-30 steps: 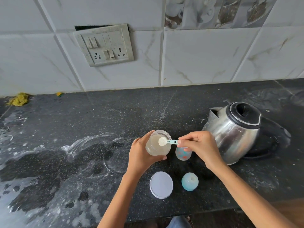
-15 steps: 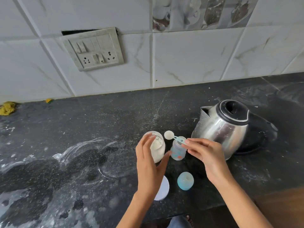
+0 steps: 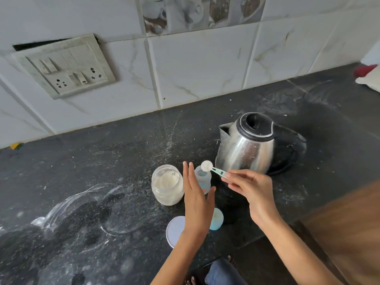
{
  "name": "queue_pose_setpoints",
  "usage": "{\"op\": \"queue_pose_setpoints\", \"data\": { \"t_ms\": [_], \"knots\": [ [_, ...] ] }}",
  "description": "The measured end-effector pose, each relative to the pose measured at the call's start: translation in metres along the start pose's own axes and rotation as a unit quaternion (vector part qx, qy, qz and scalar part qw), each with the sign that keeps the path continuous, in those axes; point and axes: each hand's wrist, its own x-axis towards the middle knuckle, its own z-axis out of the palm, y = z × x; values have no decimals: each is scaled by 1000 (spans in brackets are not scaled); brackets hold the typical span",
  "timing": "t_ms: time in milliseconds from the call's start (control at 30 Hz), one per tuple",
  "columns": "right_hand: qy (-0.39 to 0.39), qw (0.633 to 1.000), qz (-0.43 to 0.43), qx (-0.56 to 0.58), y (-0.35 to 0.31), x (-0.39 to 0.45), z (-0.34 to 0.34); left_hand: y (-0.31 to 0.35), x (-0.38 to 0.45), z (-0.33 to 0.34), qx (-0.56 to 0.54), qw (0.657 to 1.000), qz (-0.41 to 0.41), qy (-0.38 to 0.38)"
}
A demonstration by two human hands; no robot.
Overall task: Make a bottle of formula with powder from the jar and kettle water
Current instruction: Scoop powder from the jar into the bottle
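- The right hand (image 3: 249, 189) pinches the handle end of a small light green scoop (image 3: 213, 169) between thumb and fingers; this grip is pressed together on the handle.
- The bowl of the scoop is full of white powder and it hovers just above the open mouth of the baby bottle (image 3: 202, 178).
- The bottle stands upright on the dark counter (image 3: 102, 161), between the jar and the kettle. Its lower part is hidden behind the left hand.
- The left hand (image 3: 196, 199) has the fingers straight and together and the thumb spread out to the right. It is just in front of the bottle, with the bottle between thumb and fingers; it is not possible to tell if it touches the bottle.
- The glass jar (image 3: 167, 185) stands open just left of the left hand, with white powder inside.
- The steel kettle (image 3: 246, 149) with a black lid sits on its black base, behind the right hand and near the bottle.
- The white jar lid (image 3: 174, 231) lies flat near the front edge of the counter, partly under the left wrist.
- The light blue bottle cap (image 3: 217, 220) stands beside the lid, to its right.
- White powder marks are spread on the counter at the left side.
- A switch plate (image 3: 63, 66) is on the tiled wall behind.
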Motion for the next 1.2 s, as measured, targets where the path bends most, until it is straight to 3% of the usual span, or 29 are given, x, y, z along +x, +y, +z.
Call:
{"op": "queue_pose_setpoints", "data": {
  "t_ms": [167,567,667,767,833,1033,1200],
  "knots": [
    [6,999,-18,-31,5,3,-3,-11,6,7,-32,994,-104,-23],
    [-14,979,-120,-167,6,10,-14,-8,17,-2,58,998,11,-26],
    [-13,914,-274,-298,6,13,-14,-7,17,-4,63,997,22,-30],
    [-63,783,-455,-419,8,17,-16,-6,17,-5,46,998,15,-29],
    [-86,720,-518,-453,12,19,-18,-8,17,-6,33,999,12,-25],
    [-119,680,-573,-443,21,27,-29,-12,17,-6,22,1000,1,-21],
    [-118,689,-571,-429,18,29,-30,-12,16,-5,9,1000,-1,-17]
  ]
}}
